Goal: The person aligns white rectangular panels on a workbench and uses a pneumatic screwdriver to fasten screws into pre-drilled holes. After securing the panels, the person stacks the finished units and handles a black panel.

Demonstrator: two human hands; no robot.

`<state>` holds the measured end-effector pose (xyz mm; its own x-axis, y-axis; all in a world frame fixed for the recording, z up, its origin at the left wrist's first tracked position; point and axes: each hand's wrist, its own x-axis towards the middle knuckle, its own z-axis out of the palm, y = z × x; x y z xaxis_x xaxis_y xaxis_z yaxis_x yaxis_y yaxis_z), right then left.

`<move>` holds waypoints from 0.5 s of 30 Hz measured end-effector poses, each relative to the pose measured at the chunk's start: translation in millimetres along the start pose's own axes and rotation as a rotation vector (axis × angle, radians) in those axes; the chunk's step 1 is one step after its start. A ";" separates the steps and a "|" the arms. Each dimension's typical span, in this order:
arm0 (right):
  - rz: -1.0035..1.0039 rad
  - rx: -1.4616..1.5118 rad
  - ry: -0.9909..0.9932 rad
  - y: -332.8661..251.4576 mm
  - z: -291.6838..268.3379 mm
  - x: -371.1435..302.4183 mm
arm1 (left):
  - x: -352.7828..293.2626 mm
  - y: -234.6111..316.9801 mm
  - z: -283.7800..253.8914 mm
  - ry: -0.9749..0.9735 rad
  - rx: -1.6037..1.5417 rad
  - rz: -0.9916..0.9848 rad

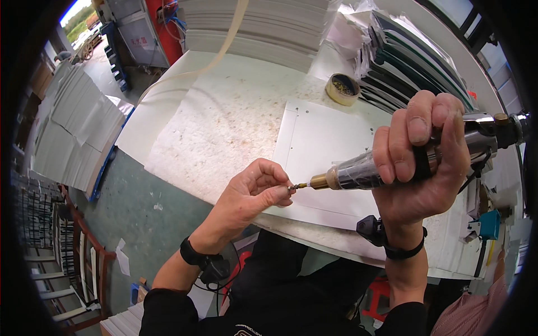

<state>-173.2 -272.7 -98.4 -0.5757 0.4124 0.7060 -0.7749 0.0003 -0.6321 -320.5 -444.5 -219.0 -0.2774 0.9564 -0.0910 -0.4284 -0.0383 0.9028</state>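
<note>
Centrally, we see a worktop (196,123) under a pale, speckled covering. At twelve o'clock rises a stack of white sheets (258,28), and toward two o'clock lean dark-edged panels (414,56). A flat white panel (319,140) with a few small holes lies just up toward two o'clock from the middle.

Above that panel, from three o'clock in to the centre, we have the powered driver (358,172): a shiny, mirror-like metal barrel, its front part seemingly wrapped in clear film, with a tan ring and a brass-coloured nose pointing to nine o'clock. Our right hand (420,157), at three o'clock, has its grip clamped around the barrel, fingers curled over the top. Our left hand (252,193), just toward seven o'clock from the centre, has thumb and fingertips together on a tiny piece at the driver's tip.

Between one and two o'clock stands a round yellowish tub (341,99) holding small bits. Smallest is the pinched metal fastener (292,189), dark and glinting, end-on to the slim driver bit (302,185); its exact shape we cannot tell.
</note>
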 end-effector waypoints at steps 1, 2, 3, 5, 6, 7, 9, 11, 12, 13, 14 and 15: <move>-0.001 -0.002 -0.012 0.2 -0.7 0.3 | -0.4 0.3 -0.1 0.003 0.000 0.000; 0.001 0.000 -0.024 0.7 -0.8 1.0 | -0.8 0.4 -0.4 -0.001 -0.002 0.000; 0.003 0.002 -0.037 1.4 -0.8 1.7 | -1.1 0.5 -0.7 -0.004 -0.005 -0.001; 0.017 0.014 -0.073 2.7 -0.6 4.3 | -1.5 -0.1 -2.2 -0.014 -0.011 -0.004; 0.027 0.018 -0.096 3.5 -0.8 6.2 | -1.4 -1.1 -3.8 -0.019 -0.014 -0.007; 0.040 0.019 -0.129 3.8 -1.5 9.0 | -1.1 -1.5 -4.7 -0.026 -0.017 -0.009; 0.053 0.003 -0.150 4.4 0.8 11.5 | -0.5 -1.5 -4.1 -0.025 -0.018 -0.005; 0.067 -0.009 -0.179 7.1 2.6 13.9 | -0.9 -1.8 -4.9 -0.005 0.012 0.016; 0.078 -0.036 -0.190 9.6 3.1 14.7 | -1.2 -1.9 -5.4 0.012 0.042 0.034; 0.089 -0.066 -0.199 11.2 3.3 15.0 | -1.5 -2.8 -5.0 0.024 0.072 0.049; 0.099 -0.095 -0.210 13.3 3.6 15.7 | -2.1 -3.2 -3.7 0.050 0.215 0.108; 0.100 -0.143 -0.211 17.6 5.6 15.6 | -3.0 -3.0 -1.9 0.074 0.358 0.168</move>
<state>-197.2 -271.4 -96.7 -0.7011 0.2180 0.6789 -0.6750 0.1040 -0.7304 -320.1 -447.8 -222.3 -0.3852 0.9214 0.0518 -0.0485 -0.0762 0.9959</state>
